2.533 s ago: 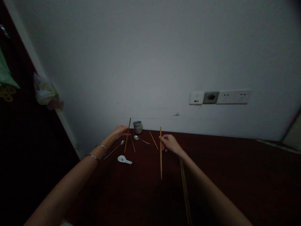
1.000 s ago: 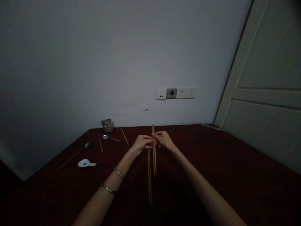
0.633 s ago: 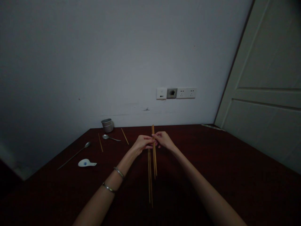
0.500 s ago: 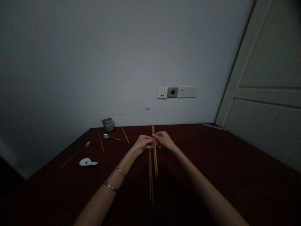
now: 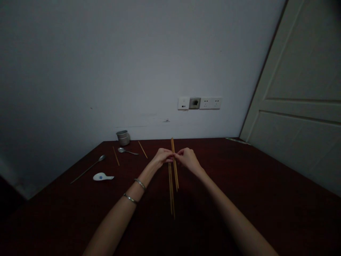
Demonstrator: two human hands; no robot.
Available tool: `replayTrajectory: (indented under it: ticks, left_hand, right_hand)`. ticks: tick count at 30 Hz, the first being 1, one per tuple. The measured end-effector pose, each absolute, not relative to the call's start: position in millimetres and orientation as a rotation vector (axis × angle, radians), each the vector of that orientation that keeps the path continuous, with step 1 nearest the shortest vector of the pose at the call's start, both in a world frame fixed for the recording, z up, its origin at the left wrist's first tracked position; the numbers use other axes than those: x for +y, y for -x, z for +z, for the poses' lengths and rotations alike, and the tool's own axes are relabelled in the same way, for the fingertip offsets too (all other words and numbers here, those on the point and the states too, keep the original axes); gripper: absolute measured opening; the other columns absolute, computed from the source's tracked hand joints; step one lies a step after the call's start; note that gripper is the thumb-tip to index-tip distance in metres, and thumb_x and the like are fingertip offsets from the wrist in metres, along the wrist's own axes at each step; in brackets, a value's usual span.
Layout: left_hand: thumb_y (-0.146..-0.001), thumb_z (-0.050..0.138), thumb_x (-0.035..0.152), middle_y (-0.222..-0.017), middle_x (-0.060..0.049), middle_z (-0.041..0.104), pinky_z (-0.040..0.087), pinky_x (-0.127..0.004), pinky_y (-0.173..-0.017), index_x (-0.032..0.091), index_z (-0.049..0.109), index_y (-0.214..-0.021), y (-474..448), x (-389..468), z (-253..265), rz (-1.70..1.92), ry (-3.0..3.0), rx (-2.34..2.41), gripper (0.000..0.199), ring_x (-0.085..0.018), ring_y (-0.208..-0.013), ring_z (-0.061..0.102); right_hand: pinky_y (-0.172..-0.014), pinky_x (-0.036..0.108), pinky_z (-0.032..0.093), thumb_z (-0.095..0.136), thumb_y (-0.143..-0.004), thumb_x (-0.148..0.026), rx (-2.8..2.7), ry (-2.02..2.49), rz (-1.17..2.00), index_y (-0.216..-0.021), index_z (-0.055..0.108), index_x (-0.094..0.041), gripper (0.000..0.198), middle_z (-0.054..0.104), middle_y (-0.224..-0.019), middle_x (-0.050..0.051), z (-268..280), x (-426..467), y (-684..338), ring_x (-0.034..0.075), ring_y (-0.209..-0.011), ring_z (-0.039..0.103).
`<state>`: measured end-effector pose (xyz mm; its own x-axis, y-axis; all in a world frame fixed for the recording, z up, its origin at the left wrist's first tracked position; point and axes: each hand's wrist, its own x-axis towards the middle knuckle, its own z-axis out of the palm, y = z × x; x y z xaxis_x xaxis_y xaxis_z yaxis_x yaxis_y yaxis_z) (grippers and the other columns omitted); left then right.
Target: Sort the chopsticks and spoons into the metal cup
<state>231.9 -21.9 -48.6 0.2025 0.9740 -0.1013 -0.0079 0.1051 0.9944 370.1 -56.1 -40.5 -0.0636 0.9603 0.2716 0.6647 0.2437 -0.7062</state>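
Observation:
My left hand, with two bracelets on its forearm, is closed around wooden chopsticks above the middle of the table. My right hand pinches the same sticks from the other side, its fingertips meeting the left ones. The sticks point away from me, their far ends showing beyond my fingers. A second pair of chopsticks runs from under my left hand toward me; whether the hand grips them I cannot tell.
Left on the dark red table lie a white ceramic spoon, a long-handled metal spoon, a short metal spoon and two thin sticks. A metal cup stands by the wall, below sockets.
The view has shifted slightly, so the table's things appear higher. Both hands stay together at the chopsticks, and my right fingers are drawn in closer around them.

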Motion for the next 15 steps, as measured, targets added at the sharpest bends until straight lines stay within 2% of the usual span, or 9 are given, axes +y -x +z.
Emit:
replayTrajectory:
  ticks: [4, 8, 15]
  left_hand:
    - [-0.060, 0.058, 0.010, -0.048, 0.000, 0.054, 0.043, -0.018, -0.048, 0.008, 0.060, -0.054, -232.0, -20.2, -55.0, 1.014, -1.250, 1.130, 0.007, -0.006, -0.045, 0.049]
    - [-0.059, 0.059, 0.011, -0.047, 0.001, 0.053, 0.041, -0.018, -0.047, 0.009, 0.059, -0.052, -233.3, -20.0, -58.1, 1.028, -1.259, 1.129, 0.008, -0.006, -0.044, 0.047]
    - [-0.062, 0.057, 0.009, -0.047, 0.002, 0.054, 0.041, -0.017, -0.046, 0.010, 0.060, -0.053, -238.4, -23.8, -61.2, 0.926, -1.333, 1.186, 0.010, -0.006, -0.045, 0.048]
  right_hand:
    - [-0.051, 0.019, 0.040, 0.061, -0.066, -0.035, -1.858, 1.560, 0.342, -0.068, 0.067, -0.015, 0.021, 0.067, -0.064, 0.007, -41.1, -68.9, -362.5, 0.015, -0.060, 0.062]
    - [-0.058, 0.022, 0.040, 0.061, -0.067, -0.036, -1.863, 1.671, 0.210, -0.072, 0.067, -0.015, 0.022, 0.068, -0.074, 0.010, -42.6, -74.7, -356.7, 0.020, -0.073, 0.063]
    - [-0.057, 0.025, 0.041, 0.062, -0.066, -0.043, -1.857, 1.792, 0.228, -0.076, 0.064, -0.014, 0.031, 0.067, -0.080, 0.014, -51.2, -77.4, -354.3, 0.023, -0.074, 0.063]
